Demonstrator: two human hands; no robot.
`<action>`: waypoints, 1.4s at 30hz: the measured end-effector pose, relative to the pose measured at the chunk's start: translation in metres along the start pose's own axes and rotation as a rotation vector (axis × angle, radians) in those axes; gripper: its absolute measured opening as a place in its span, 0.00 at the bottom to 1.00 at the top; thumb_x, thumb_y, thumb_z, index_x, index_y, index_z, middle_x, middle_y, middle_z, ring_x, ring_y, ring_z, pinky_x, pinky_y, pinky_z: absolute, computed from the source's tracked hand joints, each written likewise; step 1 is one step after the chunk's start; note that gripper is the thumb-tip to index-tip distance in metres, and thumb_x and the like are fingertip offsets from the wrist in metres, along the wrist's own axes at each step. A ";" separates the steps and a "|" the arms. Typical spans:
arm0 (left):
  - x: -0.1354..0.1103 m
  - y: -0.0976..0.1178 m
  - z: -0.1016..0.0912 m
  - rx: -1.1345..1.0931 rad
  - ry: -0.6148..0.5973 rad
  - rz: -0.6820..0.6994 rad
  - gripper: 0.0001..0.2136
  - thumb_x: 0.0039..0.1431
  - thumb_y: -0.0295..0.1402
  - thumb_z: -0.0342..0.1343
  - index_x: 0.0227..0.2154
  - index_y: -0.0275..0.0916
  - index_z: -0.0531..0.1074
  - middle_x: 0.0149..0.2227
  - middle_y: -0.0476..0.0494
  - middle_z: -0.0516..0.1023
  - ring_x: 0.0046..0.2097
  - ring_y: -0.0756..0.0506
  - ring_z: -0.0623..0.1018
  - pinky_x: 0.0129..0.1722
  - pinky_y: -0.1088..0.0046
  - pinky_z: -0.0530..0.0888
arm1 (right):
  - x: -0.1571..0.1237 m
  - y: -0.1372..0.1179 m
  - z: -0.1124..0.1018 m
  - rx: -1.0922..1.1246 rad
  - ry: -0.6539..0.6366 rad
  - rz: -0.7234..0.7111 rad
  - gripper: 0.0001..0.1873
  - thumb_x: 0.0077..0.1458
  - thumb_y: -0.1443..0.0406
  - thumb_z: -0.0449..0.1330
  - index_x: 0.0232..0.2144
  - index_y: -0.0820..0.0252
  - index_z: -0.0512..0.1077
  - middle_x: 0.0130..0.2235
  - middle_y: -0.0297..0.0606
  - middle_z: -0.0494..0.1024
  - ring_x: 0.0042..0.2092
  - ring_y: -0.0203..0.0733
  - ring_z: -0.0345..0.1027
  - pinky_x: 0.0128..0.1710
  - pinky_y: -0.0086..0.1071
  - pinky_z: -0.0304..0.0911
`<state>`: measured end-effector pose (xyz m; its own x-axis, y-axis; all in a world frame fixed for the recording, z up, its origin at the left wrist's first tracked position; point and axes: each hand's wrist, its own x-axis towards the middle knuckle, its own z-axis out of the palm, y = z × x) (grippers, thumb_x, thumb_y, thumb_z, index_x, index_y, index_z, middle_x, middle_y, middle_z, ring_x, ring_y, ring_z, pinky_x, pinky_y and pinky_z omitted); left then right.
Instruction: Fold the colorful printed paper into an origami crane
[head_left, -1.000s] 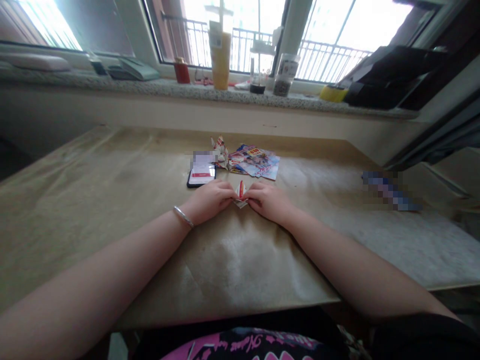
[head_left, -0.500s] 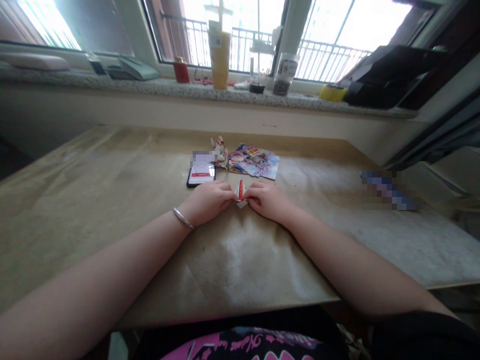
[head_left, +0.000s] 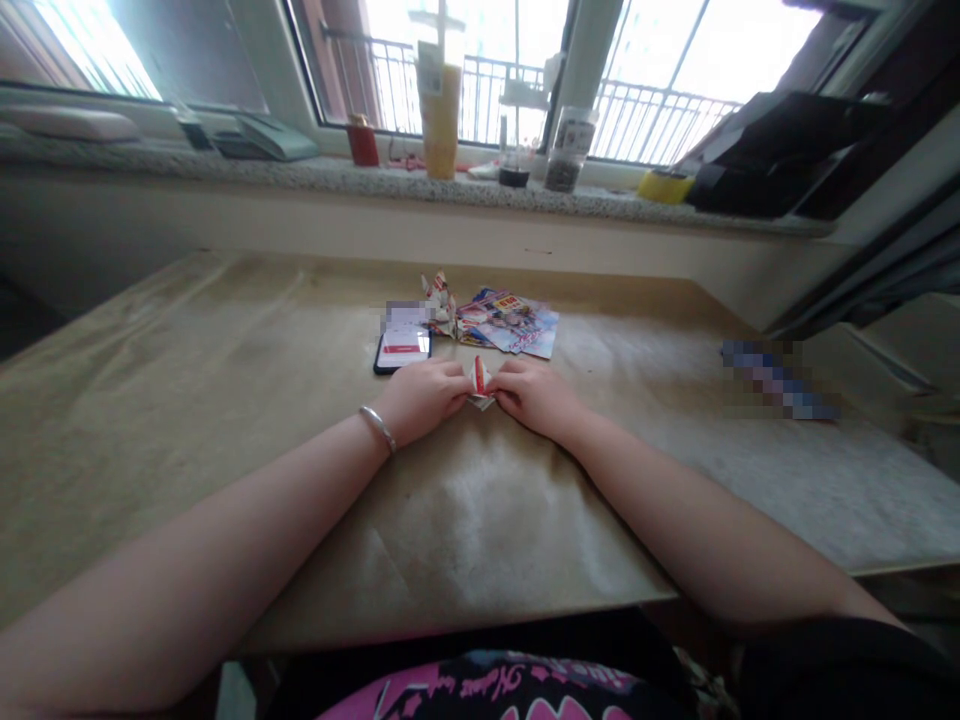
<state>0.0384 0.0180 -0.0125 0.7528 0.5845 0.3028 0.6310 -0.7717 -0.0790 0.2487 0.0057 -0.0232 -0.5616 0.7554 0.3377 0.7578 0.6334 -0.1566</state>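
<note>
A small folded piece of paper, white with a red stripe, is pinched between my two hands just above the table. My left hand, with a silver bangle at the wrist, grips its left corner. On the other side my right hand holds the right corner between thumb and fingers. The fingertips partly cover the paper. Beyond my left hand lies a phone with its screen lit. Behind the paper are a crumpled or folded paper piece and a fanned stack of colourful printed sheets.
A yellowish cover lies over the table. A blurred-out flat item rests at the right. Along the granite windowsill stand a drink cup, a red container, a clear jar, yellow tape and a black bag.
My left wrist has shifted slightly right and the bangle with it. The folded paper has tilted a little and its point sits slightly higher. Both hands keep their hold.
</note>
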 end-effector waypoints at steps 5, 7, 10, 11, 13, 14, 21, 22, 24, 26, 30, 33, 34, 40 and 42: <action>-0.005 -0.005 -0.003 0.007 -0.030 0.124 0.12 0.63 0.29 0.47 0.40 0.44 0.76 0.34 0.45 0.75 0.36 0.47 0.72 0.35 0.73 0.68 | -0.003 0.005 -0.001 0.052 -0.028 -0.062 0.13 0.56 0.70 0.54 0.37 0.54 0.78 0.38 0.38 0.76 0.40 0.39 0.68 0.40 0.30 0.60; -0.006 -0.005 -0.004 0.037 -0.043 0.143 0.13 0.63 0.29 0.46 0.41 0.43 0.76 0.35 0.44 0.75 0.36 0.47 0.72 0.35 0.72 0.68 | -0.004 0.006 -0.002 0.037 -0.033 -0.068 0.14 0.56 0.70 0.54 0.38 0.54 0.78 0.39 0.38 0.76 0.40 0.40 0.68 0.39 0.31 0.60; -0.006 -0.002 -0.006 0.064 -0.053 0.137 0.13 0.63 0.29 0.47 0.40 0.42 0.77 0.34 0.43 0.75 0.36 0.47 0.72 0.34 0.72 0.68 | -0.004 0.004 -0.004 -0.003 -0.044 -0.059 0.14 0.56 0.69 0.53 0.39 0.53 0.78 0.39 0.38 0.76 0.40 0.41 0.68 0.38 0.32 0.60; -0.006 -0.001 -0.007 0.068 -0.058 0.133 0.13 0.62 0.29 0.47 0.40 0.42 0.77 0.34 0.43 0.75 0.36 0.47 0.72 0.34 0.72 0.69 | -0.004 0.003 -0.005 -0.015 -0.050 -0.055 0.14 0.57 0.69 0.53 0.39 0.52 0.78 0.39 0.38 0.77 0.40 0.41 0.68 0.38 0.32 0.60; -0.005 0.000 -0.009 0.078 -0.068 0.119 0.12 0.61 0.29 0.48 0.40 0.43 0.77 0.34 0.44 0.75 0.36 0.46 0.73 0.33 0.72 0.69 | -0.004 0.001 -0.008 -0.043 -0.063 -0.043 0.14 0.57 0.68 0.53 0.38 0.53 0.78 0.39 0.38 0.77 0.40 0.41 0.68 0.37 0.32 0.60; -0.005 0.000 -0.010 0.079 -0.083 0.116 0.12 0.61 0.28 0.48 0.40 0.43 0.77 0.34 0.44 0.75 0.36 0.46 0.73 0.33 0.72 0.69 | -0.004 0.001 -0.009 -0.058 -0.068 -0.036 0.14 0.57 0.68 0.53 0.38 0.53 0.78 0.39 0.38 0.77 0.40 0.41 0.68 0.36 0.32 0.60; -0.006 0.001 -0.018 0.126 -0.159 0.071 0.10 0.57 0.27 0.49 0.34 0.39 0.77 0.34 0.43 0.75 0.36 0.45 0.74 0.35 0.71 0.70 | -0.006 0.000 -0.014 -0.081 -0.100 0.003 0.14 0.55 0.69 0.53 0.36 0.55 0.78 0.38 0.38 0.77 0.42 0.41 0.69 0.39 0.31 0.61; -0.006 0.002 -0.019 0.132 -0.167 0.059 0.10 0.57 0.27 0.49 0.32 0.38 0.77 0.34 0.43 0.75 0.36 0.45 0.74 0.35 0.71 0.70 | -0.006 0.000 -0.014 -0.079 -0.097 0.012 0.14 0.55 0.69 0.53 0.36 0.55 0.78 0.39 0.38 0.77 0.42 0.41 0.69 0.39 0.31 0.61; -0.007 0.003 -0.020 0.131 -0.171 0.038 0.10 0.56 0.27 0.49 0.30 0.37 0.76 0.34 0.43 0.75 0.36 0.45 0.75 0.35 0.70 0.71 | -0.007 -0.001 -0.014 -0.079 -0.092 0.033 0.14 0.54 0.69 0.53 0.36 0.55 0.78 0.39 0.37 0.77 0.42 0.42 0.69 0.40 0.31 0.61; -0.008 0.003 -0.019 0.113 -0.161 0.033 0.10 0.56 0.27 0.48 0.29 0.37 0.76 0.34 0.43 0.75 0.35 0.45 0.75 0.35 0.70 0.72 | -0.007 -0.003 -0.014 -0.080 -0.089 0.053 0.13 0.53 0.69 0.54 0.35 0.55 0.78 0.40 0.38 0.77 0.43 0.42 0.69 0.40 0.31 0.61; -0.010 0.002 -0.012 0.029 -0.055 0.049 0.11 0.56 0.25 0.48 0.33 0.36 0.76 0.42 0.41 0.76 0.40 0.45 0.76 0.40 0.69 0.74 | -0.008 -0.009 -0.016 -0.072 -0.069 0.095 0.11 0.54 0.67 0.54 0.33 0.58 0.77 0.39 0.39 0.78 0.41 0.42 0.69 0.40 0.32 0.62; -0.010 0.001 -0.008 -0.042 -0.001 0.134 0.11 0.55 0.23 0.48 0.36 0.35 0.74 0.45 0.39 0.76 0.45 0.44 0.76 0.45 0.67 0.74 | -0.008 -0.012 -0.015 -0.029 -0.042 0.100 0.13 0.58 0.60 0.54 0.32 0.60 0.76 0.38 0.41 0.78 0.42 0.43 0.69 0.42 0.34 0.62; -0.009 0.002 -0.008 -0.062 0.011 0.176 0.11 0.55 0.23 0.48 0.37 0.36 0.74 0.44 0.39 0.77 0.46 0.44 0.76 0.46 0.67 0.74 | -0.008 -0.012 -0.015 -0.008 -0.035 0.089 0.15 0.58 0.58 0.53 0.33 0.60 0.76 0.38 0.42 0.78 0.44 0.44 0.69 0.44 0.35 0.62; -0.006 0.009 -0.010 -0.110 0.055 0.315 0.12 0.59 0.25 0.48 0.41 0.37 0.74 0.44 0.41 0.78 0.47 0.44 0.75 0.49 0.66 0.73 | -0.009 -0.005 -0.008 0.053 -0.011 0.031 0.16 0.56 0.56 0.57 0.40 0.60 0.75 0.44 0.44 0.78 0.49 0.46 0.67 0.50 0.39 0.61; -0.006 0.009 -0.010 -0.139 0.054 0.308 0.12 0.60 0.25 0.47 0.43 0.39 0.74 0.45 0.42 0.77 0.48 0.45 0.75 0.49 0.66 0.72 | -0.009 -0.002 -0.005 0.067 -0.006 0.020 0.16 0.55 0.57 0.58 0.41 0.60 0.75 0.44 0.43 0.78 0.49 0.46 0.67 0.51 0.39 0.62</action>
<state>0.0380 0.0048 -0.0060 0.8904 0.3078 0.3354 0.3417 -0.9387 -0.0458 0.2536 -0.0030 -0.0210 -0.5487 0.7688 0.3286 0.7450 0.6279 -0.2252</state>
